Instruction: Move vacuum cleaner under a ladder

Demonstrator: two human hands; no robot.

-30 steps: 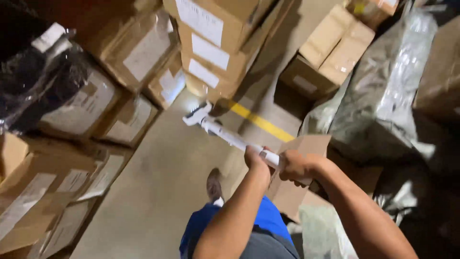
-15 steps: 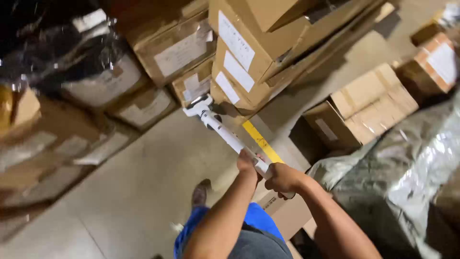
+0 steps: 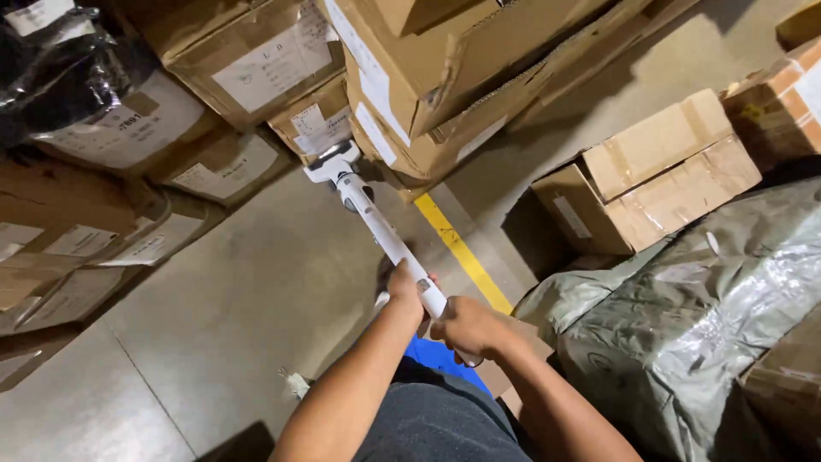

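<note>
I hold a long white stick vacuum [image 3: 376, 224] with both hands. My left hand [image 3: 405, 289] grips the tube partway up. My right hand [image 3: 466, 328] grips the handle end, closer to my body. The vacuum's white floor head [image 3: 332, 160] rests on the grey concrete floor [image 3: 256, 291], right against the base of stacked cardboard boxes [image 3: 428, 77]. The tube slants from my hands up and left toward that head.
Cardboard boxes with white labels line the left side [image 3: 103, 231]. A yellow floor line [image 3: 457, 248] runs beside the tube. A taped box [image 3: 650, 180] and a grey plastic-wrapped bundle [image 3: 684, 325] sit at the right. A black-wrapped load [image 3: 51, 68] is at upper left.
The view has shifted so the boxes and vacuum head sit nearer the frame's middle. The vacuum head has been pushed forward toward the box stack. Both hands keep their grip.
</note>
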